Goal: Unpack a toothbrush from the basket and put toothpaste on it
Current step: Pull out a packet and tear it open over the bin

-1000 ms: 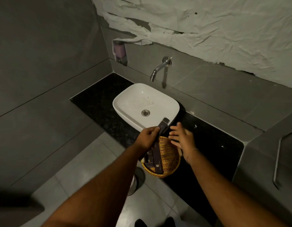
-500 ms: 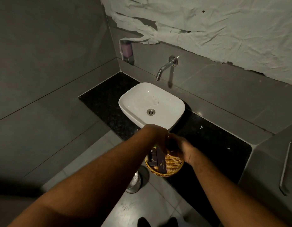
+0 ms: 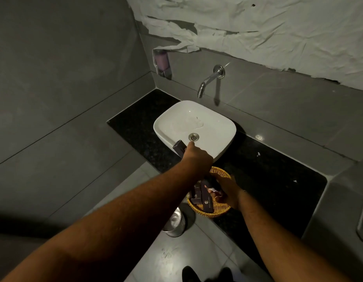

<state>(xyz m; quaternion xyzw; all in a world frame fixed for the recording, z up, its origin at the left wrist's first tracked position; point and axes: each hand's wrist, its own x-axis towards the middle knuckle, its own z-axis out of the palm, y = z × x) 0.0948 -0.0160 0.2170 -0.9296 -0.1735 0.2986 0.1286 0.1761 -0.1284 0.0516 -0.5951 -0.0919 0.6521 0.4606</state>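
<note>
A round wicker basket (image 3: pixel 221 212) sits at the front edge of the black counter, with dark purple boxes (image 3: pixel 207 204) lying in it. My left hand (image 3: pixel 198 157) is raised over the near rim of the white sink and is closed around one dark purple box (image 3: pixel 179 148), whose end sticks out to the left. My right hand (image 3: pixel 225 192) reaches into the basket and pinches a small pale item (image 3: pixel 214 189) between its fingers. What that small item is I cannot make out.
The white basin (image 3: pixel 213 127) stands on a black stone counter (image 3: pixel 278 171) under a chrome wall tap (image 3: pixel 209 80). A soap dispenser (image 3: pixel 161 62) hangs on the wall at the left. A metal bin (image 3: pixel 175 224) stands on the floor below the basket.
My left hand has lifted a dark box out of the basket and up over the sink's near rim. My right hand has moved into the basket and closed on a small pale item.
</note>
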